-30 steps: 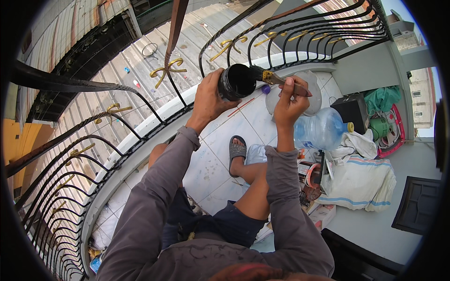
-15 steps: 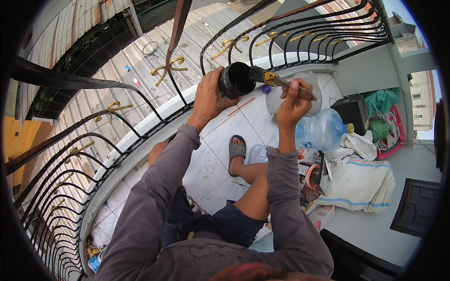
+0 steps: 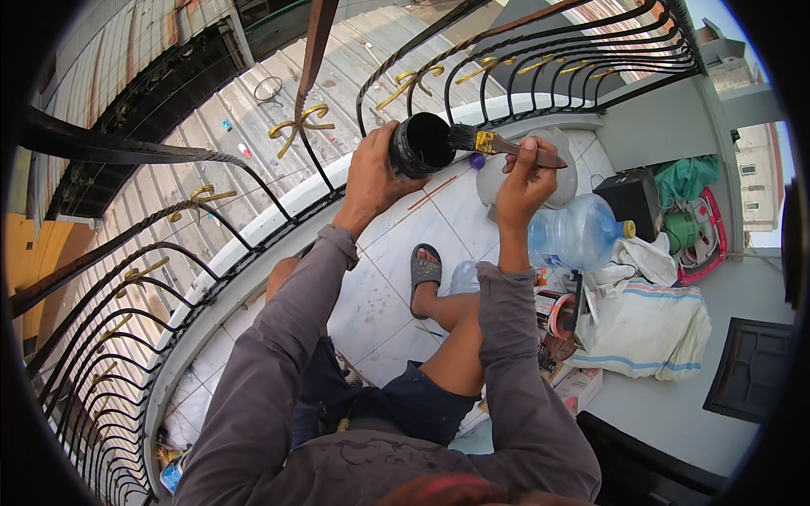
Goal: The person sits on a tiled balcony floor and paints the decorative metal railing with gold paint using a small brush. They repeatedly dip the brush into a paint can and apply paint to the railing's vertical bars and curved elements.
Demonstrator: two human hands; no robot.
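Note:
My left hand (image 3: pixel 371 175) is wrapped round a small black jar (image 3: pixel 404 152), tilted so that its dark mouth faces me. Its inside looks black, and I cannot tell how full it is. In my right hand (image 3: pixel 521 192) a paintbrush (image 3: pixel 504 147) is pinched by its brown wooden handle. The brush lies almost level. Its dark bristles reach the right side of the jar's mouth, below a metal band smeared with yellow. Whether the bristles touch the rim I cannot tell.
A black curved railing (image 3: pixel 309 150) with gold scrolls bounds the tiled balcony (image 3: pixel 380 287). To the right are a pale round container (image 3: pixel 506 179), a clear blue water jug (image 3: pixel 578 233), a white woven sack (image 3: pixel 645 329) and a black box (image 3: pixel 629 198). My sandalled foot (image 3: pixel 426 271) rests on the tiles.
The jar and the paintbrush have shifted slightly left together. The brush sits a touch lower at the jar's mouth. Both hands keep their hold.

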